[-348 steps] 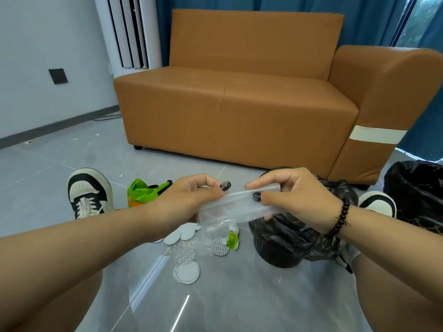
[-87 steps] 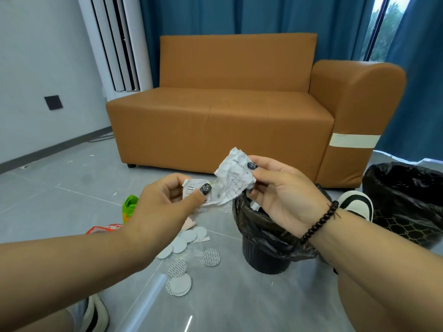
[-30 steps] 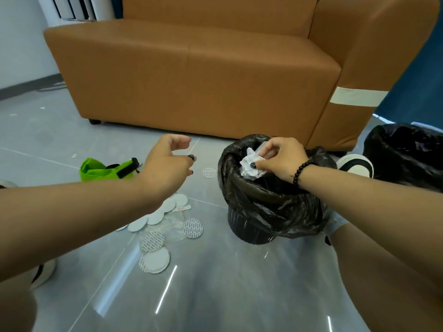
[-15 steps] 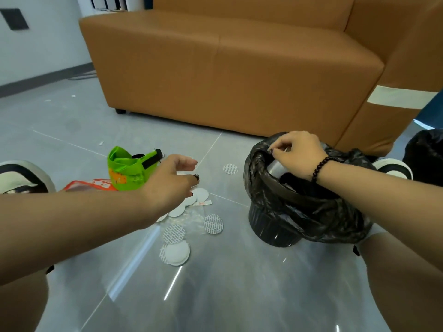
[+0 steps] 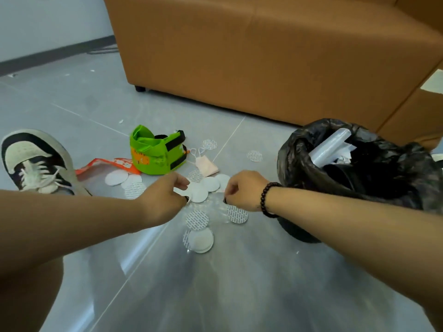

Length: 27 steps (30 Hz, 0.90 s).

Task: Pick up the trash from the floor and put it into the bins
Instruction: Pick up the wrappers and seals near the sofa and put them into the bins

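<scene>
Several white round discs (image 5: 200,239), some with a grid pattern, lie scattered on the grey floor. Among them lies a crumpled clear plastic wrapper (image 5: 211,206). My left hand (image 5: 165,200) and my right hand (image 5: 244,190) are low over the floor, fingers curled, each pinching an edge of that wrapper. To the right stands the bin with the black liner (image 5: 299,164). Inside it are a rolled clear plastic piece (image 5: 330,147) and crumpled white paper (image 5: 344,160).
A green bag (image 5: 153,154), an orange-and-white wrapper (image 5: 107,164) and a pink face mask (image 5: 206,165) lie beyond the discs. My left shoe (image 5: 31,161) is at the left. The brown sofa (image 5: 263,56) closes off the back.
My right hand left the crumpled paper in the bin and came down to the floor. My left hand dropped to the discs. The view tilted further down.
</scene>
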Motion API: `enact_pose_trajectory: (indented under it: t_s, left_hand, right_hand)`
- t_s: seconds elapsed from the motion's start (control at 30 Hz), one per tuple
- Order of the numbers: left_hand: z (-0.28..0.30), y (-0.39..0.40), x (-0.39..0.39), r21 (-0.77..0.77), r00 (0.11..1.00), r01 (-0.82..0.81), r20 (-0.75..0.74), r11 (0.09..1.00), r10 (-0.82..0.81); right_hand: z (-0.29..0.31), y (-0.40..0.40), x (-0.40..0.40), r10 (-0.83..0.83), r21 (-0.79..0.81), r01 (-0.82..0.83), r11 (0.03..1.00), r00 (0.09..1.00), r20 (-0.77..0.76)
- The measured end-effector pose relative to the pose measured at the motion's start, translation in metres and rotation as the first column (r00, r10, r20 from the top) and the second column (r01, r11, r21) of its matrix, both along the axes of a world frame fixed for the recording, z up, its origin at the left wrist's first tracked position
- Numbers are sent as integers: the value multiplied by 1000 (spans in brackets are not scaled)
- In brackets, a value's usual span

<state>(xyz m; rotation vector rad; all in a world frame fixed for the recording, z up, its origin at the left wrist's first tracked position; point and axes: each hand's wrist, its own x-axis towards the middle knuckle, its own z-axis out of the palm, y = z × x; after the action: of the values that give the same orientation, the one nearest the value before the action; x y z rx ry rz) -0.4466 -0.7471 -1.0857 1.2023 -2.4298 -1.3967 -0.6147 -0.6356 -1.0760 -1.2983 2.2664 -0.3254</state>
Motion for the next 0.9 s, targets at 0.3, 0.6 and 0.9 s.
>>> enact_pose_trajectory:
  t_s: [0.3,0.6,0.9]
  left_hand:
    - [-54,-4,24,52,942,207,260,977,-214]
    - [-77,2,28,99,892,275,346,956,-292]
    - [-66,-6,33,60,878,277,390,959,-278]
  right_hand:
    - [-105,5,35,-84,124,75,989,994,64]
    - [-128,-8,71,-234,96,234,967,972,-12]
    - [-113,8,56,-194,117,172,978,955,223]
